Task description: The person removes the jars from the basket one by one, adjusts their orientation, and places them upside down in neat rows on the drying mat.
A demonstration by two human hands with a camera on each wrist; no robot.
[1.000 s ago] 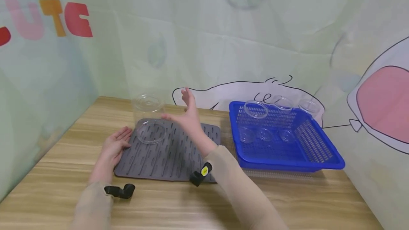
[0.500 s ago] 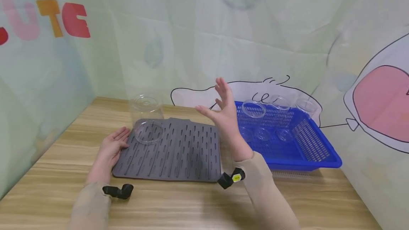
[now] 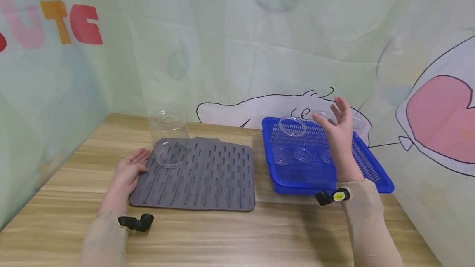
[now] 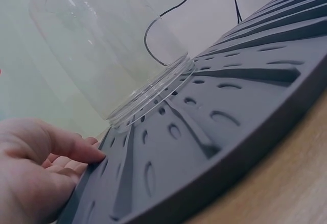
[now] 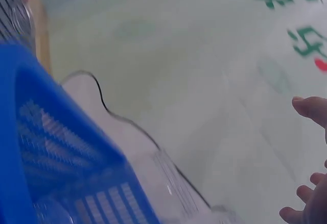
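In the head view a clear plastic cup [image 3: 168,135] stands mouth down on the left rear part of a grey slotted drying mat [image 3: 215,180]. My left hand [image 3: 128,172] rests at the mat's left edge. The left wrist view has its thumb [image 4: 87,150] touching the top of that edge, beside the cup and apart from it. Over the right part of a blue plastic basket [image 3: 297,188], my right hand [image 3: 339,143] is raised with fingers spread, holding nothing. Inside are three clear cups [image 3: 287,145], mouth up; this hand partly covers the ones farther right.
The wooden table [image 3: 222,238] carries the mat on the left and the basket on the right, with a narrow gap between them. Behind hangs a pale printed backdrop [image 3: 222,52], which also encloses both sides.
My right hand has moved right, from near the cup on the mat to above the basket, fingers spread throughout. My left hand and the cup on the mat have stayed in place.
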